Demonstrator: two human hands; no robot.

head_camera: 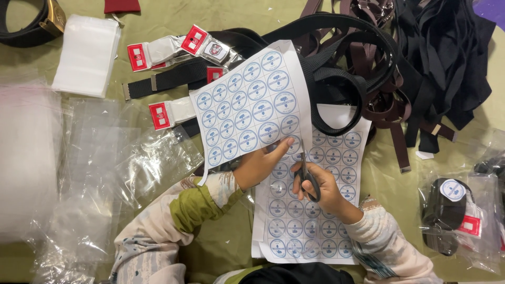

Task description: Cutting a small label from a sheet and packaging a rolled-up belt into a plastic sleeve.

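At the centre of the head view, your left hand (259, 165) pinches the lower edge of a white sheet of round blue stickers (250, 108), thumb on top and fingers underneath, so the sheet tilts up and toward the upper left of the frame. Your right hand (322, 189) sits just to the right of it, fingers closed through the black handles of a pair of scissors (306, 171). The blades point up toward the held sheet's bottom edge, close to your left thumb; you cannot tell from this angle how far the blades are parted.

Under both hands lies a second sticker sheet (310, 226), flat on the olive-green table (158, 23), running from the middle of the frame down to the bottom edge. Both your sleeves are pale and patterned, with a green layer showing at the left forearm.

Across the upper right, a heap of black and brown webbing belts (379, 68) spreads out, one black loop lying over the top corner of the flat sheet. Toward the upper left of the held sheet lie several belts with silver buckles and red tags (168, 52), partly tucked beneath it. A stack of small clear bags (87, 55) rests in the upper left, and loose clear plastic bags (105, 173) cover the left side. At the right edge, a rolled black belt packed in a clear bag (447, 210) carries one round sticker and a red tag.
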